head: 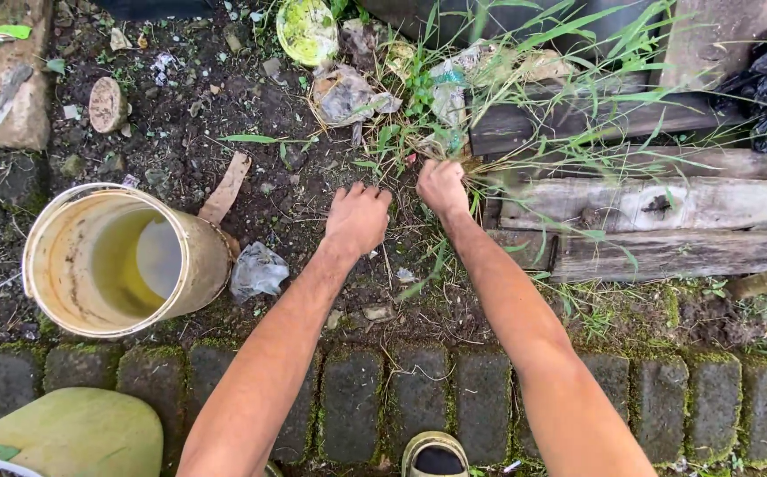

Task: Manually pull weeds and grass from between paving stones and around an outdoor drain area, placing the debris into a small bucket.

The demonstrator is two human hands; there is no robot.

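Both my arms reach forward over bare dark soil. My left hand (358,217) rests knuckles-up on the ground with its fingers curled down; nothing shows in it. My right hand (442,186) is closed around the base of a clump of long green grass (525,79) that grows against weathered wooden planks (648,205). The grass stems rise from my right fist and fan up and to the right.
A dirty cream bucket (123,261) lies tilted at left with yellowish water inside. A crumpled plastic scrap (258,270), litter and a yellow lid (306,30) dot the soil. Mossy paving stones (419,397) run along the bottom. A pale green container (65,435) sits bottom left.
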